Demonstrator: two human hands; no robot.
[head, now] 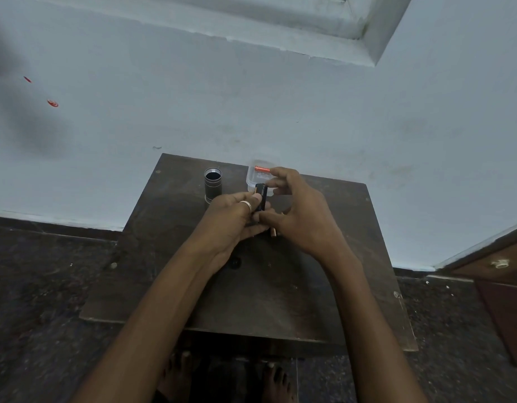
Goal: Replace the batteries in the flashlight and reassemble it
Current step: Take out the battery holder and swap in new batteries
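Observation:
My left hand (pixel 235 216), a ring on one finger, grips a black battery holder (pixel 260 196) upright above the dark wooden table (pixel 164 257). My right hand (pixel 298 210) touches the same holder from the right, thumb low and fingers at its top. A copper-ended battery (pixel 273 232) peeks out under my right palm. The black flashlight body (pixel 213 184) stands open end up at the back left. A clear plastic box (pixel 256 177) behind my hands contains an orange battery (pixel 262 169).
A small round black piece (pixel 235 261) lies on the table under my left wrist. The table stands against a pale blue wall (pixel 251 97). A wooden door (pixel 501 286) is at the right; my bare feet show below the table's near edge.

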